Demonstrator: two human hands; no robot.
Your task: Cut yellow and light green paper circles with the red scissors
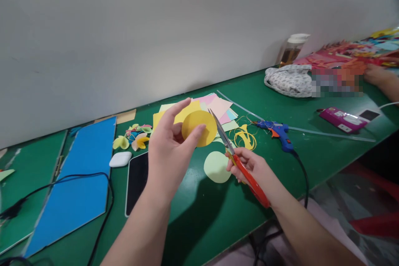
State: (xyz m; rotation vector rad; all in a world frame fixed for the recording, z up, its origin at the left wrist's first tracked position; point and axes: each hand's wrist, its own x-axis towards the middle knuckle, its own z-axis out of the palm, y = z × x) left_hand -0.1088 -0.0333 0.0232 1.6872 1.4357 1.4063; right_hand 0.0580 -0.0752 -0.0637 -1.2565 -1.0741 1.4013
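A round yellow paper disc [204,122] is pinched between the thumb and fingers of my left hand [171,145], held above the table. My right hand [254,166] is closed around red-handled scissors [251,178]. Their narrow blades point up and left, with the tips close to the disc's right edge. Beneath the hands, a pale green paper circle [217,167] lies on the green table [193,224]. Curled yellow paper scraps [245,138] lie beyond the scissors. Behind my left hand is a stack of coloured paper sheets [218,106], partly hidden.
On the left are a blue board [82,174], black cable, dark-screened phone [137,183], white case [120,159] and paper flowers [132,136]. A blue glue gun [282,133], purple device [343,119], patterned pouch [289,80] and bottle [293,50] are right, near another person's hand [378,75].
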